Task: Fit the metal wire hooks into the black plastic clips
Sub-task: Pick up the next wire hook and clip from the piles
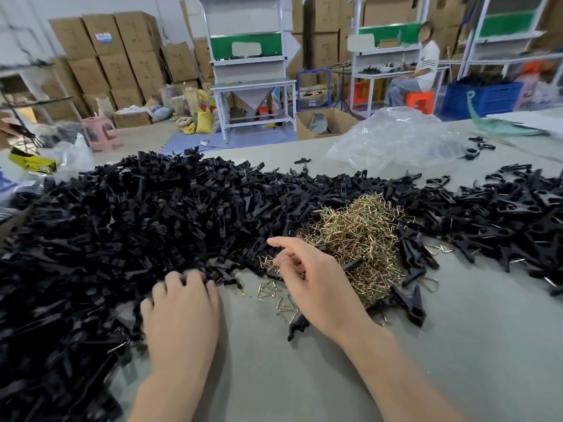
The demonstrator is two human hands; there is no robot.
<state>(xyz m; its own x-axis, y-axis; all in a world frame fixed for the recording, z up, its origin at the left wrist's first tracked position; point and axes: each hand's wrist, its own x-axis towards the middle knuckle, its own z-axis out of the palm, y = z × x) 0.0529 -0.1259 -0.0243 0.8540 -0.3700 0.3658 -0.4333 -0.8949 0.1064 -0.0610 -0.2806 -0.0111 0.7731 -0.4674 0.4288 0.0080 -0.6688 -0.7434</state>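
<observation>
The large heap of black plastic clips (122, 223) spreads over the grey tabletop (274, 376) from 9 o'clock across to 3 o'clock, and it closes your working place on the left and on the far side. The pile of metal wire hooks (359, 233), brass-coloured, lies at 1 o'clock and touches the heap. Some loose wire hooks (285, 306) lie on the bare tabletop between your two hands. A single black clip (409, 303) lies just beside the pile, at 3 o'clock from your right hand. A crumpled clear plastic bag (396, 138) sits farther away at 1 o'clock. Behind the tabletop stand cardboard boxes (115, 56) at 11 o'clock and a white workbench (253, 86) at 12 o'clock.

Your left hand (182, 315) lies palm down at the edge of the heap with fingers bent and the tips among the clips. I cannot tell if its grip holds one. Your right hand (313, 287) is over the near edge of the hook pile, with the index finger stretched out and the other fingers loosely curled above hooks. Whether this grip pinches a hook is not clear.
</observation>
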